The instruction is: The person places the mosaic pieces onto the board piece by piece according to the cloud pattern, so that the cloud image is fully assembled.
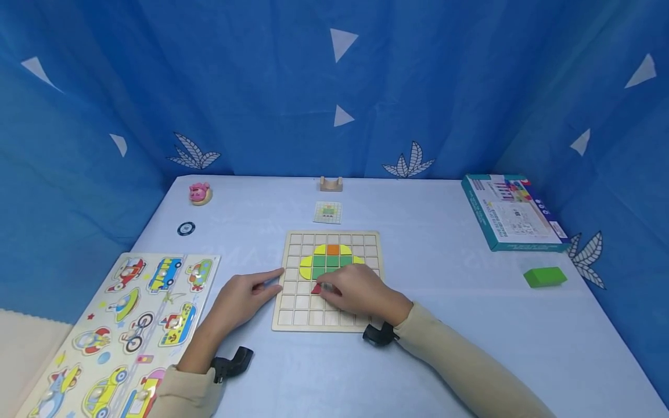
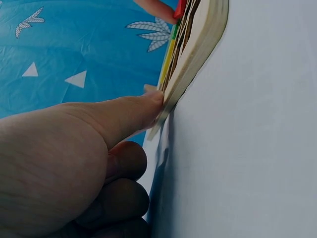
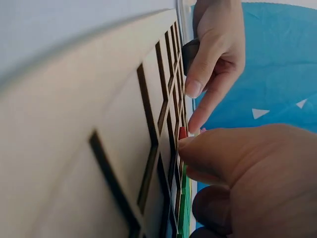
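Observation:
A square wooden grid board point(image 1: 316, 317) lies on the table between both hands. Yellow, orange and green tiles fill several cells in its upper middle; the green tiles point(image 1: 317, 272) are partly behind the right hand. My right hand point(image 1: 360, 290) pinches a small red tile point(image 1: 316, 289) between thumb and fingers, at the board just below the green ones. The red tile point(image 3: 183, 132) also shows by the thumb tip in the right wrist view. With index finger and thumb stretched out, my left hand point(image 1: 240, 299) touches the board's left edge.
A small pattern card point(image 1: 328, 212) lies behind the board, before a wooden holder point(image 1: 331, 184). A picture puzzle board point(image 1: 117, 331) covers the left. Pink figurine point(image 1: 199, 193) and round chip point(image 1: 186, 229) sit back left; a box point(image 1: 514, 215) and green block point(image 1: 545, 277) lie right.

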`<move>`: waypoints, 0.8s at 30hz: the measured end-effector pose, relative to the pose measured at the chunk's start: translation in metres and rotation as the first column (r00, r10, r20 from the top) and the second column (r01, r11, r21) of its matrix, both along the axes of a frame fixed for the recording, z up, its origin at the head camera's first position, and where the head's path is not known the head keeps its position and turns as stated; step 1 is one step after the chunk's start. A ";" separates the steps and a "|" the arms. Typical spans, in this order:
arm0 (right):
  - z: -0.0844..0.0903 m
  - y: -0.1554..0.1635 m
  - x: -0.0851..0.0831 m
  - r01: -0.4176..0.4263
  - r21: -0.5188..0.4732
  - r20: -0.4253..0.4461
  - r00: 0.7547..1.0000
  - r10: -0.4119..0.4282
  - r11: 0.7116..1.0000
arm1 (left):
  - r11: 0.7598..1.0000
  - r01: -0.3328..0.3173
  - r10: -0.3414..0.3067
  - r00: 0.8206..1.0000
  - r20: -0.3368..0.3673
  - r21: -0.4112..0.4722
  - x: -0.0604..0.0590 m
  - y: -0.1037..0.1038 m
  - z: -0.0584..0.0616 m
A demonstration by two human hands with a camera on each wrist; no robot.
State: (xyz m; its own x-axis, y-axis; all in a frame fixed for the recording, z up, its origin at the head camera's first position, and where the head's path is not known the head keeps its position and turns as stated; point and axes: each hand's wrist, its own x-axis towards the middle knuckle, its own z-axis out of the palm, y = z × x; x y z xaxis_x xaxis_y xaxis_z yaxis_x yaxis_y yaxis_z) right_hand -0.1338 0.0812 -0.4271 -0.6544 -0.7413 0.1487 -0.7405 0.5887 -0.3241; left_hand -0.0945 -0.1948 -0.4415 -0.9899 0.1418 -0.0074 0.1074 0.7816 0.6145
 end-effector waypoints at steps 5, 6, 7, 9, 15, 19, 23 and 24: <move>-0.001 0.000 0.001 0.010 0.003 0.022 1.000 -0.010 1.000 | 1.000 0.005 -0.005 1.000 -0.001 -0.002 0.000 0.000 0.000; 0.000 0.000 0.001 0.011 0.004 0.027 1.000 -0.011 1.000 | 1.000 0.006 -0.006 1.000 -0.001 -0.001 0.000 -0.001 0.000; 0.000 0.000 0.001 0.011 0.005 0.028 1.000 -0.012 1.000 | 1.000 0.007 -0.007 1.000 -0.001 0.000 0.000 -0.001 0.000; 0.001 0.000 0.002 0.008 0.009 0.025 1.000 -0.009 1.000 | 1.000 0.008 -0.008 1.000 -0.001 0.003 0.000 -0.001 0.000; 0.009 0.005 0.004 0.005 -0.005 -0.015 1.000 -0.005 1.000 | 1.000 0.010 -0.010 1.000 -0.006 0.001 0.001 -0.001 0.000; 0.020 0.015 0.005 0.028 -0.046 -0.023 0.999 -0.029 0.999 | 1.000 0.008 -0.008 1.000 -0.008 -0.005 0.001 -0.001 0.001; 0.029 0.033 0.008 0.056 -0.067 -0.005 0.998 -0.056 0.996 | 1.000 0.011 -0.011 1.000 -0.011 -0.002 0.001 -0.001 0.001; 0.030 0.038 0.009 0.065 -0.068 -0.002 0.998 -0.065 0.996 | 1.000 0.011 -0.011 1.000 -0.010 0.000 0.001 0.000 0.002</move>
